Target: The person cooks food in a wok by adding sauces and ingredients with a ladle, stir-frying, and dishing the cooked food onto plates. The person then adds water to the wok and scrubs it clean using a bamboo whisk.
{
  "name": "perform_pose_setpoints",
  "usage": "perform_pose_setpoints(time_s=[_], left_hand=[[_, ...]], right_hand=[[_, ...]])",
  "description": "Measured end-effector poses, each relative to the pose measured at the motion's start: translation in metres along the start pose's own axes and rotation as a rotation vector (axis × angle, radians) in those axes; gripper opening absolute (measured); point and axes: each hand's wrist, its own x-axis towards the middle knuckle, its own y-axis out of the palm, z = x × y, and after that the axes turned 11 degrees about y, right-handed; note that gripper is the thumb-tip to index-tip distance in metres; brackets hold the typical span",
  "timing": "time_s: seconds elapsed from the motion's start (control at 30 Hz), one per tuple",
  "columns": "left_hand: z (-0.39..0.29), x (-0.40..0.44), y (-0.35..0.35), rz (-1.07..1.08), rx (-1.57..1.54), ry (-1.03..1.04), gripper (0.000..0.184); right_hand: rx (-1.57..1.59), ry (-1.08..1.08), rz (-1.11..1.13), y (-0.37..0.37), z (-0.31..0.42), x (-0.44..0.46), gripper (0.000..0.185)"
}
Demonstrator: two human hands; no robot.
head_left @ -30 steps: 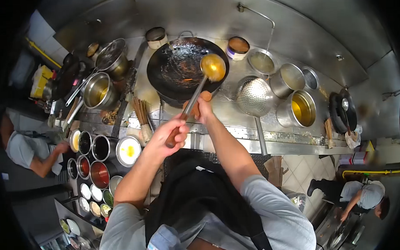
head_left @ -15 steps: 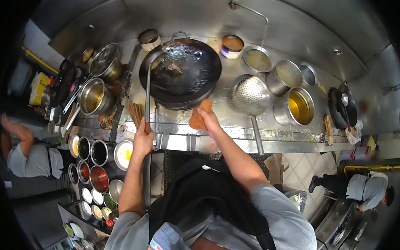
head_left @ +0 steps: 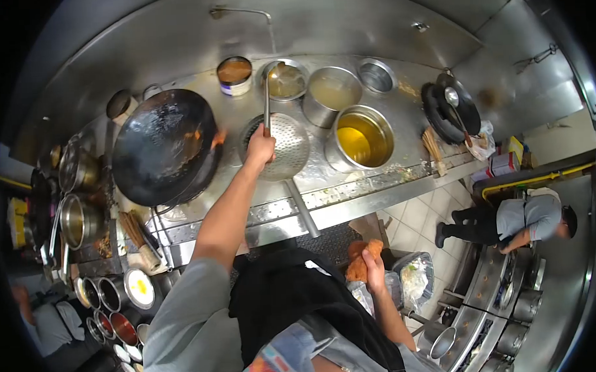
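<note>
My left hand [head_left: 260, 150] is closed round the grip of a long-handled metal ladle [head_left: 267, 105]. The ladle's head dips into a round pan of cloudy liquid [head_left: 293, 88] at the back, and the hand is above a perforated strainer [head_left: 289, 147]. Low on the right, beside my apron, my right hand [head_left: 374, 272] grips an orange cloth [head_left: 358, 266]. A large black wok [head_left: 162, 151] sits on the stove to the left, tilted, with small orange flames at its right edge.
A pot of yellow oil [head_left: 359, 141] and a pot of cloudy liquid [head_left: 334, 93] stand right of the strainer. Several sauce containers [head_left: 126, 326] are at lower left. A bin with a liner [head_left: 414, 280] is near my right hand. Another person [head_left: 525, 217] works at far right.
My view has turned right. The left hand carried the ladle from the wok to the pan of cloudy liquid. My right hand, with the cloth, moved from the wok's edge down beside my body. Flames now show.
</note>
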Motion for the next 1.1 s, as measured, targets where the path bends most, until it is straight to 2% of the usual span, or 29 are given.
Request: perform_pose_setpoints(time_s=[0.03, 0.1, 0.17, 0.2, 0.3, 0.53, 0.7, 0.73, 0.77, 0.83, 0.87, 0.9, 0.93, 1.03, 1.07, 1.1], left_hand=[[0.016, 0.028, 0.026, -0.04, 0.021, 0.008, 0.049], [0.008, 0.059, 0.06, 0.065, -0.125, -0.21, 0.019], [0.008, 0.091, 0.077, 0.008, -0.817, -0.422, 0.004], [0.003, 0.096, 0.08, -0.027, -1.165, -0.517, 0.008], [0.005, 0.078, 0.069, 0.111, -1.615, -0.407, 0.009], [-0.013, -0.007, 0.006, 0.351, -1.782, -0.338, 0.008], [-0.057, -0.089, -0.081, 0.398, -1.76, -0.334, 0.009], [-0.069, -0.106, -0.102, 0.382, -1.73, -0.348, 0.001], [-0.079, -0.125, -0.124, 0.375, -1.682, -0.333, 0.001], [-0.098, -0.162, -0.167, 0.362, -1.588, -0.302, 0.001], [-0.105, -0.183, -0.187, 0.266, -1.516, -0.292, 0.022], [-0.107, -0.201, -0.208, 0.235, -1.483, -0.299, 0.023], [-0.11, -0.219, -0.228, 0.223, -1.434, -0.3, 0.02], [-0.108, -0.269, -0.281, 0.149, -1.301, -0.307, 0.014], [-0.102, -0.282, -0.296, 0.114, -1.254, -0.336, 0.014], [-0.098, -0.295, -0.309, 0.067, -1.188, -0.367, 0.014]], right_hand=[[0.029, 0.002, -0.037, -0.01, 0.003, -0.008, 0.036], [0.077, 0.015, -0.102, -0.026, 0.005, -0.021, 0.036], [0.108, 0.037, -0.151, -0.037, 0.005, -0.028, 0.037], [0.115, 0.048, -0.187, -0.037, 0.005, -0.03, 0.038], [0.129, 0.045, -0.134, -0.027, 0.014, -0.03, 0.036], [-0.063, -0.078, 0.139, 0.034, 0.024, 0.013, 0.033], [-0.246, -0.202, 0.363, 0.144, 0.009, 0.044, 0.039], [-0.318, -0.24, 0.383, 0.17, 0.001, 0.048, 0.04], [-0.389, -0.279, 0.399, 0.196, -0.009, 0.053, 0.042], [-0.363, -0.225, 0.494, 0.249, -0.038, 0.063, 0.043], [-0.318, -0.191, 0.561, 0.272, -0.057, 0.07, 0.043], [-0.271, -0.157, 0.627, 0.294, -0.076, 0.077, 0.044], [-0.283, -0.092, 0.686, 0.311, -0.092, 0.082, 0.047], [-0.478, -0.073, 0.728, 0.342, -0.151, 0.104, 0.049], [-0.596, -0.118, 0.719, 0.346, -0.159, 0.103, 0.049], [-0.563, -0.13, 0.682, 0.352, -0.167, 0.105, 0.049]])
